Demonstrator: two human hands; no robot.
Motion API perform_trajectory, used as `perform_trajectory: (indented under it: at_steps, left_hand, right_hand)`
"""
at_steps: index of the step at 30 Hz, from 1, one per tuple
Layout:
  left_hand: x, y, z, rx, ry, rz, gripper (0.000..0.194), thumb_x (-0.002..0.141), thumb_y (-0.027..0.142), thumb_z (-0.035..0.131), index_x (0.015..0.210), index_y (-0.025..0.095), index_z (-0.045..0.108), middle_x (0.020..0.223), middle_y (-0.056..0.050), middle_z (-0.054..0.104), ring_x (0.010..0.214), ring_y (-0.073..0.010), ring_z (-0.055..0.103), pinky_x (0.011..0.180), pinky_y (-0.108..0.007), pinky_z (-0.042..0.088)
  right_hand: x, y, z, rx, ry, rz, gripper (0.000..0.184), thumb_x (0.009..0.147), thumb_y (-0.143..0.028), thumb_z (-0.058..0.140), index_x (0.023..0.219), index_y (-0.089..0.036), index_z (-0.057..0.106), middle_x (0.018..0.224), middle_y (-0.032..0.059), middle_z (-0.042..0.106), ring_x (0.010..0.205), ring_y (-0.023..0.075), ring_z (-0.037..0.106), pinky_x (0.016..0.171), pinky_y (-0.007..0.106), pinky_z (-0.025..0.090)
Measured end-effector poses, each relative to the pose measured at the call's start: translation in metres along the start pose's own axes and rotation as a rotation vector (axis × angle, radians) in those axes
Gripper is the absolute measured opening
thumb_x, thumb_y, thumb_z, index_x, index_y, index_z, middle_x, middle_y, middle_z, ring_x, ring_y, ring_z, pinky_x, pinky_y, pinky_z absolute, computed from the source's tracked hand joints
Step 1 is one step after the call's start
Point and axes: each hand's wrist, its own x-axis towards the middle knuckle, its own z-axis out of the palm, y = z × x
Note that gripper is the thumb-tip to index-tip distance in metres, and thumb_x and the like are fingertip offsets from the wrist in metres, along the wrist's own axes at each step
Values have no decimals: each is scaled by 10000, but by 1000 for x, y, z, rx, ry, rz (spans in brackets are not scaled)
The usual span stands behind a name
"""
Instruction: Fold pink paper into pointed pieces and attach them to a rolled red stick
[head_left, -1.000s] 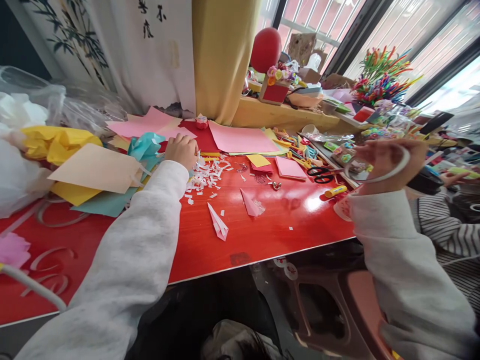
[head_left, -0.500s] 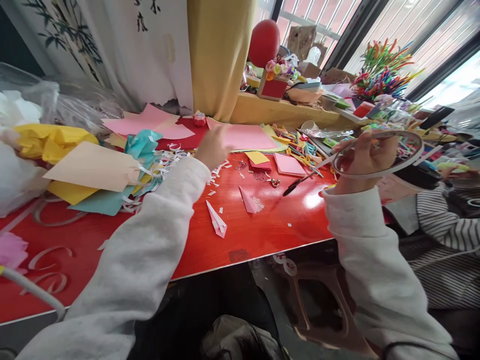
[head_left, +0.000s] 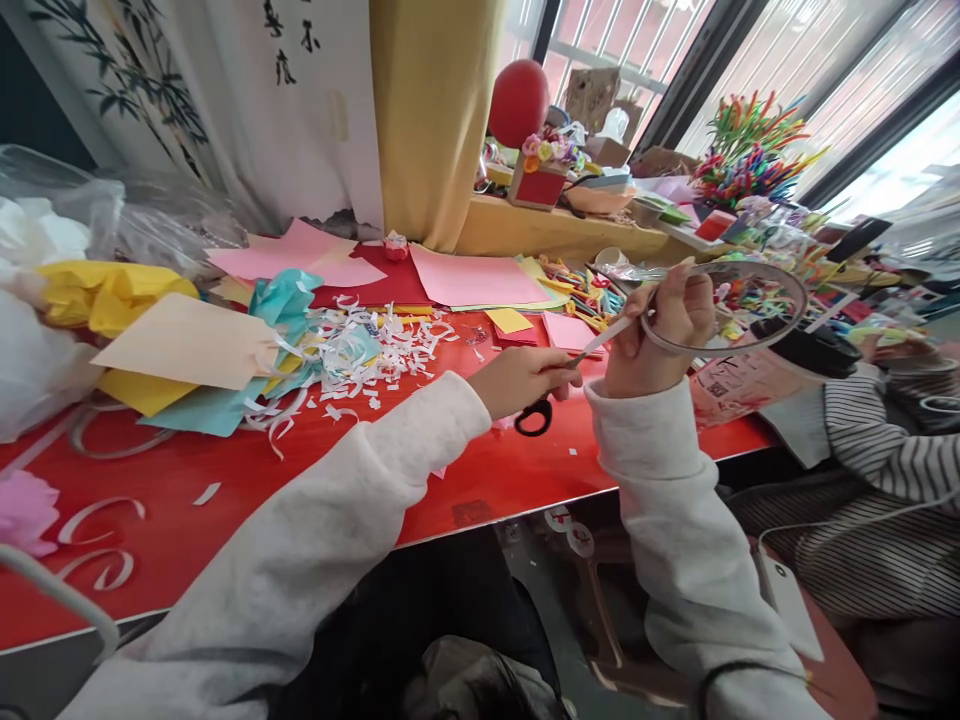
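Note:
My left hand [head_left: 521, 378] is closed around black-handled scissors [head_left: 536, 415], whose blades point up toward a white strip of tape. My right hand [head_left: 664, 325] grips a large roll of white tape [head_left: 731, 345] held above the red table [head_left: 487, 470], with the tape's loose end [head_left: 604, 338] stretched toward the scissors. Both arms wear light grey sleeves. A pile of white paper shreds [head_left: 360, 350] lies to the left of my left hand.
Coloured paper sheets [head_left: 480, 275] and a beige sheet [head_left: 187, 340] cover the far table. Plastic bags [head_left: 45, 290] sit at the left. A window ledge holds a red balloon [head_left: 517, 100] and colourful sticks [head_left: 742, 150]. A person in a striped sleeve [head_left: 892, 450] sits at the right.
My left hand left the paper shreds, moved right and took up the scissors. My right hand brought the tape roll leftward and nearer, with its loose end pulled out.

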Motion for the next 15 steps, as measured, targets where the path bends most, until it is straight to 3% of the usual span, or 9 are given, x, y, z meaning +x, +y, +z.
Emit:
perform_trajectory:
  at_steps: [3, 6, 7, 8, 10, 12, 15]
  left_hand:
    - [-4, 9, -4, -127, -114, -53, 166, 857, 155, 393, 773, 126, 534, 571, 31, 526, 518, -54, 549, 532, -190, 400]
    - [-10, 19, -19, -49, -244, -147, 148, 838, 122, 421, 783, 110, 558, 559, 24, 542, 459, -53, 545, 475, -186, 384]
    - [-11, 21, -27, -38, -189, -168, 115, 831, 130, 449, 809, 109, 559, 575, 18, 563, 460, -57, 552, 479, -188, 397]
    - [-12, 22, -36, -48, -88, -182, 81, 819, 139, 485, 855, 114, 552, 608, 12, 592, 467, -61, 563, 493, -192, 415]
    - [-12, 20, -53, -71, 98, -200, 141, 796, 128, 527, 936, 125, 515, 652, 0, 633, 470, -76, 579, 504, -206, 432]
    - [-10, 10, -68, -57, 252, -278, 99, 798, 142, 533, 891, 120, 508, 684, -25, 650, 487, -86, 587, 505, -214, 433]
    - [-5, -17, -81, 27, 250, -450, 52, 787, 130, 537, 833, 121, 516, 743, -52, 671, 484, -97, 585, 548, -261, 471]
  right_hand:
    - [16, 1, -13, 72, 66, -46, 187, 844, -308, 418, 704, -248, 308, 464, -80, 416, 275, 45, 223, 294, 228, 116]
    - [39, 0, -37, 124, 197, -136, 196, 867, -309, 380, 694, -234, 327, 453, -91, 363, 262, 34, 175, 297, 234, 120]
    - [44, -1, -46, 109, 221, -202, 209, 860, -315, 407, 681, -230, 341, 456, -86, 360, 274, 25, 158, 301, 226, 92]
    - [46, -2, -55, 58, 138, -189, 200, 838, -320, 462, 684, -234, 367, 477, -77, 401, 285, 24, 200, 303, 220, 120]
    - [45, 0, -70, -56, -26, -80, 210, 802, -369, 525, 687, -245, 401, 545, -49, 521, 291, 31, 249, 292, 219, 120]
    - [36, 5, -81, -170, -133, 36, 260, 782, -421, 533, 662, -241, 387, 555, -30, 574, 271, 37, 247, 273, 220, 105]
    - [21, 21, -93, -332, -229, 174, 287, 792, -498, 468, 712, -241, 367, 474, -39, 551, 250, 68, 301, 253, 222, 161]
